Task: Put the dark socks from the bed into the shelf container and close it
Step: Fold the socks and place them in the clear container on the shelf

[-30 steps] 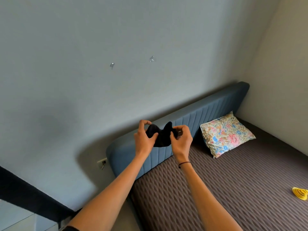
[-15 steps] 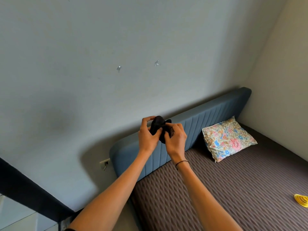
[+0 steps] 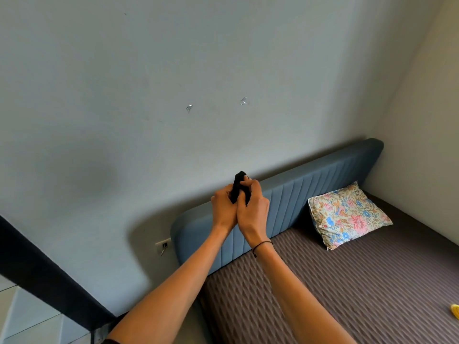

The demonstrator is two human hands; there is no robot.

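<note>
The dark socks (image 3: 239, 184) are bunched into a small black bundle held up in front of the blue headboard (image 3: 308, 192). My left hand (image 3: 223, 209) and my right hand (image 3: 254, 207) press together around the bundle, both gripping it; only its top pokes out above my fingers. The bed (image 3: 347, 289) with its brown quilted cover lies below and to the right. No shelf container is in view.
A floral pillow (image 3: 347, 214) leans against the headboard at the right. A yellow object (image 3: 455, 311) lies at the bed's right edge. A wall socket (image 3: 162, 245) sits left of the headboard. A dark diagonal beam (image 3: 37, 274) crosses the lower left.
The socks went from a spread shape between my hands to a tight bundle. My hands have closed together around it, and the view has shifted slightly.
</note>
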